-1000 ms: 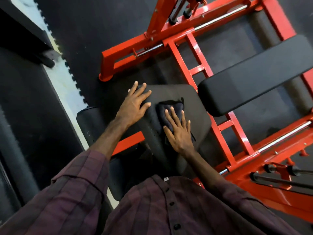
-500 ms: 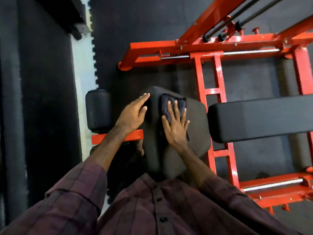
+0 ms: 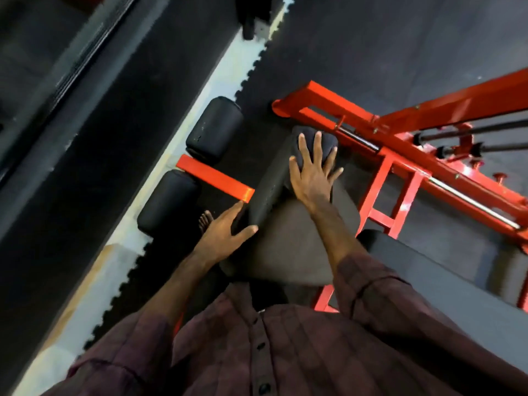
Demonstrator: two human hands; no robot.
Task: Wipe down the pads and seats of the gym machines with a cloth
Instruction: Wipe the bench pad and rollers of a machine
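Your right hand (image 3: 313, 172) lies flat with fingers spread straight, pressing the cloth (image 3: 315, 148) onto the far end of the seat (image 3: 288, 247). The cloth is bunched under your fingers right at the seat's far edge, close to the red frame (image 3: 400, 155). Your left hand (image 3: 225, 235) holds the seat's left side, thumb on top and fingers reaching round the edge; how far they curl under, you cannot tell from here.

The main risk is the cloth going over that far edge. It is already at the lip, and only straight fingers hold it by pressure, so one more push away from you could send it off the seat and down to the floor mat (image 3: 371, 52) beyond. The bare steel rod (image 3: 358, 141) and frame bolts sit just past the seat's end, and an overshoot could catch your fingertips on them. Much of the seat nearer you looks unwiped or at least uncovered now, so pull the stroke back rather than onward.

Left of the seat, two roller pads (image 3: 213, 130) flank a red bar (image 3: 214, 175), and they probably need wiping too. A bare foot (image 3: 205, 221) shows just left of the seat, beside the near roller. Right of the seat a long black pad (image 3: 428, 270) runs under your right sleeve (image 3: 380, 290); the frame's uprights stand between it and the seat, so you would have to reach over them.
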